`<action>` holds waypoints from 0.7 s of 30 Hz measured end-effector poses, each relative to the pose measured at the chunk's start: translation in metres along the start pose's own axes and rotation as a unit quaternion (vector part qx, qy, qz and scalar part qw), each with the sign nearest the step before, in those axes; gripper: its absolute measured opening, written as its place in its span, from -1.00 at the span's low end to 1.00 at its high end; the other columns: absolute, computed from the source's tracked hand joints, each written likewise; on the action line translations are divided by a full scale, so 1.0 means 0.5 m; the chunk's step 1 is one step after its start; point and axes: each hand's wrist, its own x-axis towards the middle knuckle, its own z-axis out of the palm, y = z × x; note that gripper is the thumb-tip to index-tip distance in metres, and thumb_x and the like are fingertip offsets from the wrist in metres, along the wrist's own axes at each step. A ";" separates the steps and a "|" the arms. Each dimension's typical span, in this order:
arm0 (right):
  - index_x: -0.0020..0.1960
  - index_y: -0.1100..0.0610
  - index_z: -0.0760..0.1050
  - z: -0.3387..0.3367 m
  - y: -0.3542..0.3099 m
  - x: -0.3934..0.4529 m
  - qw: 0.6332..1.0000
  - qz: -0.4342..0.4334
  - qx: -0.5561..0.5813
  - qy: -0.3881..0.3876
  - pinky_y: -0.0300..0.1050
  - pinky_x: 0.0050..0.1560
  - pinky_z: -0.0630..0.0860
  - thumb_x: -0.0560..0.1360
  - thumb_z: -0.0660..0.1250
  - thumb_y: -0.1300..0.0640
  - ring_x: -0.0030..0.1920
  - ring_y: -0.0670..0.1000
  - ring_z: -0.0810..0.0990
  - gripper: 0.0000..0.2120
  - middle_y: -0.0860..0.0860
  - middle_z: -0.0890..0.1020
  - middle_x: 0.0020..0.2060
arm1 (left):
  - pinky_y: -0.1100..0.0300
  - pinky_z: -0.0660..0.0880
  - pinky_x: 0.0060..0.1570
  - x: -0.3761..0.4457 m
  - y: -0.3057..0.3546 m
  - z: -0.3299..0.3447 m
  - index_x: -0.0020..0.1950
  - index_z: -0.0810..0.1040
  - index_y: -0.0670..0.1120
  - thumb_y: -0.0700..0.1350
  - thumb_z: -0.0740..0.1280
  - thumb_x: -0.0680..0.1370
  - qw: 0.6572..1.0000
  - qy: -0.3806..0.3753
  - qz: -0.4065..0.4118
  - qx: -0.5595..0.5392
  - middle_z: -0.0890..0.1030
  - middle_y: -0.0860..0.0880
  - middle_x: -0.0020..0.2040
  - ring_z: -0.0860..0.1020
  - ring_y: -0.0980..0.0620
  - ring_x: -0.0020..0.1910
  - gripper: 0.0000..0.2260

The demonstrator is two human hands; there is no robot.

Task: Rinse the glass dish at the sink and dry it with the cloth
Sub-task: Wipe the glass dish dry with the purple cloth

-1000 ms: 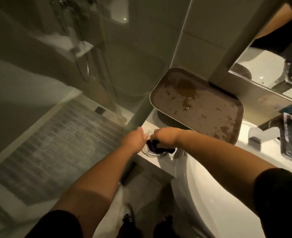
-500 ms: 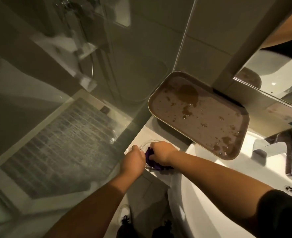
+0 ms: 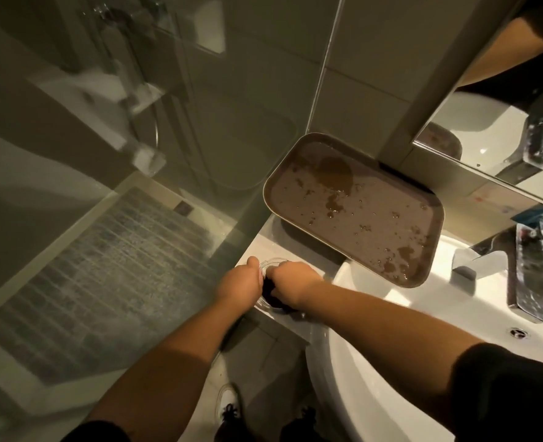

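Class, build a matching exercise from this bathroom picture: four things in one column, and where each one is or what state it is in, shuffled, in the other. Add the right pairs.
Things
1. glass dish
2. cloth
3. brown tray
4. faucet

Places or states
A. dotted with water drops, propped behind the basin
B. on the counter ledge, gripped by the left hand
C. at the right, behind the basin
D. dark, bunched under the right hand

Pairs: 1-B, 2-D, 3-A, 4-C
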 end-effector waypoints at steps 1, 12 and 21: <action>0.01 0.15 0.59 0.006 -0.010 0.001 0.998 0.038 0.045 0.012 -0.12 -0.23 0.50 0.45 0.33 0.20 -0.17 0.12 0.63 -0.85 0.09 0.66 -0.14 | 0.04 0.36 -0.21 -0.007 0.000 0.004 0.18 0.36 -0.22 -0.08 0.07 0.66 1.000 0.010 -0.015 -0.015 0.62 -0.25 0.06 0.58 -0.28 0.02 -0.76; 0.26 0.10 0.50 -0.046 0.015 0.033 0.980 -0.151 -0.071 -0.107 -0.04 0.09 0.41 0.51 0.36 0.16 0.13 0.18 0.54 -0.68 0.13 0.57 0.16 | -0.01 0.46 -0.12 0.019 -0.031 -0.044 0.14 0.39 -0.20 -0.02 0.11 0.64 0.999 -0.034 0.031 -0.024 0.61 -0.27 0.06 0.57 -0.28 0.01 -0.74; 0.15 0.09 0.52 0.036 -0.002 -0.001 0.999 -0.015 -0.014 0.047 -0.04 -0.10 0.49 0.51 0.32 0.12 -0.01 0.19 0.60 -0.77 0.13 0.58 0.01 | 0.04 0.35 -0.24 -0.001 -0.011 -0.029 0.19 0.35 -0.22 -0.08 0.06 0.67 0.999 -0.001 0.024 0.031 0.63 -0.24 0.06 0.59 -0.28 0.01 -0.76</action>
